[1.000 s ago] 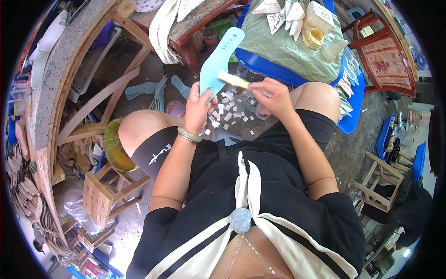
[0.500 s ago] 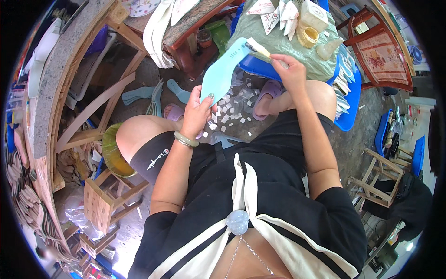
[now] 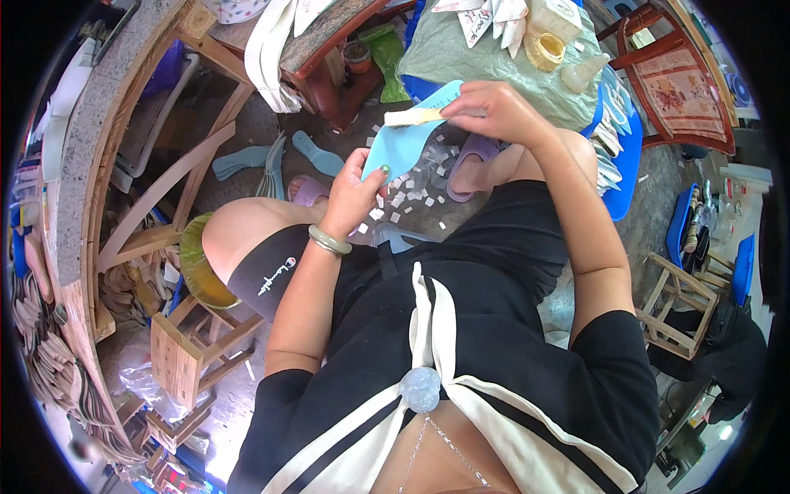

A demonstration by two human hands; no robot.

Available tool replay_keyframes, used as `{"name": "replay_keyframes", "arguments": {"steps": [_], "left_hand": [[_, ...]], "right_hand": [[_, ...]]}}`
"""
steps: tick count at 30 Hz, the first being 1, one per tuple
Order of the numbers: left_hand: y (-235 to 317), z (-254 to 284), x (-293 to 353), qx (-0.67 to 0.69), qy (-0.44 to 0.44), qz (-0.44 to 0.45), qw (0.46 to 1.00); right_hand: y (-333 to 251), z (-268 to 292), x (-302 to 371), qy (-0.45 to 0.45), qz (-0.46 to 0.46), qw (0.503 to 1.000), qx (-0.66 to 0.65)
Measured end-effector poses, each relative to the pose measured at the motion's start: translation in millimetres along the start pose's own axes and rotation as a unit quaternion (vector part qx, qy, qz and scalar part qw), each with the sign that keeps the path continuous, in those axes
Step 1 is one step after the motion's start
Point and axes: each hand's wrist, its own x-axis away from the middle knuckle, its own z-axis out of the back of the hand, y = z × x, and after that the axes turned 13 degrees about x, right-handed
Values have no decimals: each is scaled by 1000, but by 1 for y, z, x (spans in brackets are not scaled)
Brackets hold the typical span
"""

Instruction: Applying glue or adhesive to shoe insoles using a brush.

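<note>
My left hand (image 3: 356, 189) grips the near end of a light blue shoe insole (image 3: 397, 154), its thumb on top and fingers underneath. The insole is tilted above the floor between my knees. In my right hand (image 3: 498, 111) a small brush (image 3: 409, 118) with a pale, flat head is pinched. That head lies across the far part of the insole and appears to touch it. Below, many small white pieces (image 3: 401, 198) are scattered over the floor. More blue insoles (image 3: 318, 154) rest near my left foot, some of them fanned in a pile (image 3: 245, 162).
Ahead, a green plastic sheet (image 3: 461, 49) carries a yellow-rimmed jar (image 3: 545, 52) and white triangular pieces. A blue tub (image 3: 629, 185) of insoles stands by my right knee. At left are a yellow-green basin (image 3: 197, 262), a wooden stool (image 3: 177, 362) and a stone-topped bench (image 3: 90, 140).
My right hand has moved left and nearer, swinging the brush from beyond the insole's far end onto its surface. The insole has shifted slightly and tilted more to the right.
</note>
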Motion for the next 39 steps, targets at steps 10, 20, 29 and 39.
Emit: {"name": "replay_keyframes", "arguments": {"steps": [10, 20, 29, 39], "left_hand": [[2, 4, 2, -20, 16, -11, 1000], [1, -1, 0, 93, -6, -13, 996], [8, -14, -4, 107, 50, -46, 992], [7, -5, 2, 113, 33, -49, 992]], "right_hand": [[4, -37, 11, 86, -82, 993, -20], [41, -36, 51, 238, -309, 920, 45], [26, -38, 67, 330, -330, 884, 5], [23, 2, 35, 272, -193, 934, 132]]}}
